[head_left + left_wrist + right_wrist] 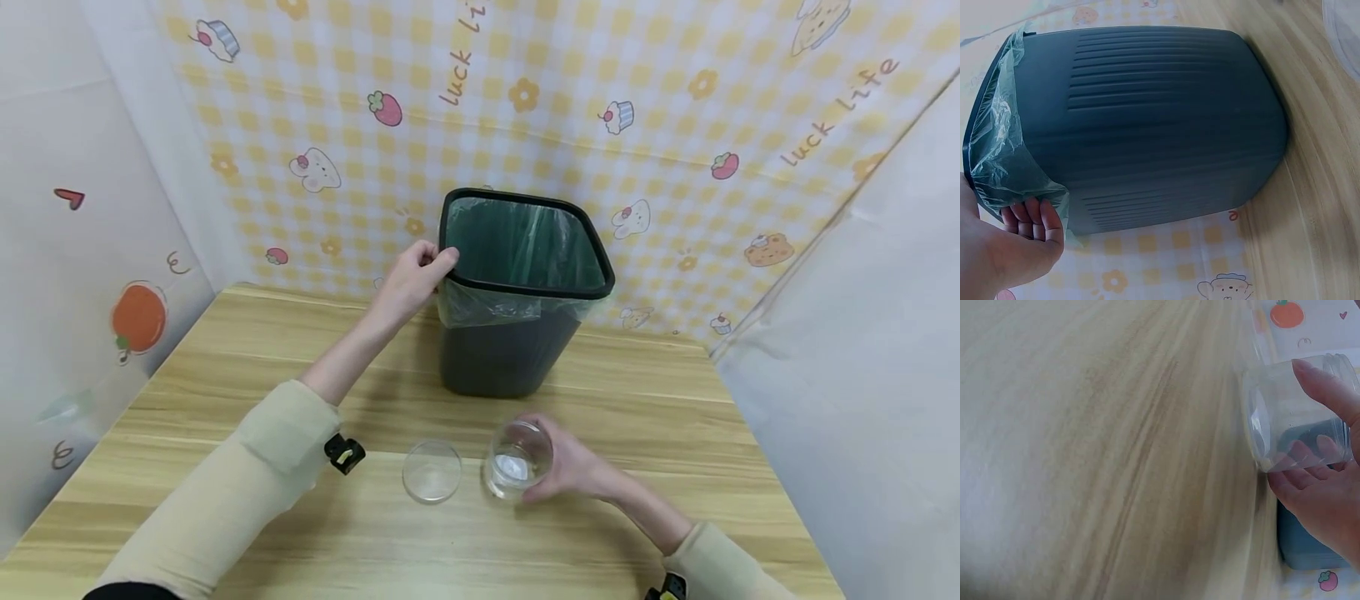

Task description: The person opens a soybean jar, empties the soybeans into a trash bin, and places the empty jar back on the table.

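A dark trash bin point(498, 354) stands near the wall, lined with a thin clear bag point(487, 304) folded over its black rim. At the rim's left corner my left hand point(414, 277) grips it, thumb on top; in the left wrist view its fingers point(1034, 219) curl under the bag's edge. My right hand point(568, 462) holds a clear round jar point(510, 479) around its side, in front of the bin. The jar is open at the top, with a whitish patch at its base. In the right wrist view the thumb and fingers wrap the jar point(1297, 412).
A clear round lid point(432, 472) lies flat on the wood-grain table point(360, 533), left of the jar. Behind the bin hangs a yellow checked cloth point(337, 225). Pale cloth walls point(60, 275) close off both sides.
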The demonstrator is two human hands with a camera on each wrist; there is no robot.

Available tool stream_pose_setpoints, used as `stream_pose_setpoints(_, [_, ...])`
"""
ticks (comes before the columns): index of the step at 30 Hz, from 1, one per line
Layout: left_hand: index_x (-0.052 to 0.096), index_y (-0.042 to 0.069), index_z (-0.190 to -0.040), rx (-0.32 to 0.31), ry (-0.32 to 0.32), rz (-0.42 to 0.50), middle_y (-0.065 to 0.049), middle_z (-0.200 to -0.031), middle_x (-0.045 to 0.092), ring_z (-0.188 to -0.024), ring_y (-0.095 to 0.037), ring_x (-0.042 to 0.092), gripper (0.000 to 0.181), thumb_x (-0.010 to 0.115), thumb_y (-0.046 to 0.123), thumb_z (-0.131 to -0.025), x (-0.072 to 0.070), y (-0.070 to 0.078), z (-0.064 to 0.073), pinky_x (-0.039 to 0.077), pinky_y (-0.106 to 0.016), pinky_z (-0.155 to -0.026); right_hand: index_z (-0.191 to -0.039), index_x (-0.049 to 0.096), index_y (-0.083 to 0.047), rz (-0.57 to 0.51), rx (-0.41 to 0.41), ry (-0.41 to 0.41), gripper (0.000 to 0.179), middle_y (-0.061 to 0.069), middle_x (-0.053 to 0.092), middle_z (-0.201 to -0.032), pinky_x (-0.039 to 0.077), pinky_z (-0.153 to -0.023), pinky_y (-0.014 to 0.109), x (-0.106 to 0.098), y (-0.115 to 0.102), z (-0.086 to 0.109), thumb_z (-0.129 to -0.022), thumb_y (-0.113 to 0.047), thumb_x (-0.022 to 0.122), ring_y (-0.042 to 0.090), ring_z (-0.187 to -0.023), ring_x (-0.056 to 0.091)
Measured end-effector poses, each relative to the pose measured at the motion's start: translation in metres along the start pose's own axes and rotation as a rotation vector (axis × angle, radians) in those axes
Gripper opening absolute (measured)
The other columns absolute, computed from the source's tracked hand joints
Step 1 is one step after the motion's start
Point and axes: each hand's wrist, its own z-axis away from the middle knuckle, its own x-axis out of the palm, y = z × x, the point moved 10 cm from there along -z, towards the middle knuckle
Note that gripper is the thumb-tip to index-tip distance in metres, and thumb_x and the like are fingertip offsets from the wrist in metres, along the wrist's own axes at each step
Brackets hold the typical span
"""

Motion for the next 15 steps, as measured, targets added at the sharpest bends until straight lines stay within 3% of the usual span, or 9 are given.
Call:
stream_pose_setpoints(11, [0.051, 0.011, -0.102, -0.027, -0.024, 0.05, -0.002, -0.093, 0.048, -0.091, -0.025, 0.053, 0.035, 0.054, 0.046, -0.103, 0.0041, -0.0065, -0.0021, 0.046, -0.034, -0.08, -0.145, 0.041, -0.004, -0.096, 0.026, 0.003, 0.097, 0.02, 0.058, -0.147, 0.036, -0.115, 0.017, 0.0033, 0.007, 0.001, -0.064, -0.002, 0.094, 0.039, -0.139, 0.053])
stream_pose_setpoints(15, [0.05, 0.011, -0.1, -0.022, -0.011, 0.056, -0.002, -0.09, 0.048, -0.089, -0.026, 0.052, 0.036, 0.055, 0.047, -0.102, 0.0022, -0.0039, -0.0042, 0.044, -0.033, -0.076, -0.146, 0.041, -0.008, -0.087, 0.034, 0.007, 0.097, 0.018, 0.058, -0.147, 0.036, -0.115, 0.017, 0.0015, 0.0081, -0.0026, -0.064, -0.004, 0.094, 0.038, -0.14, 0.052])
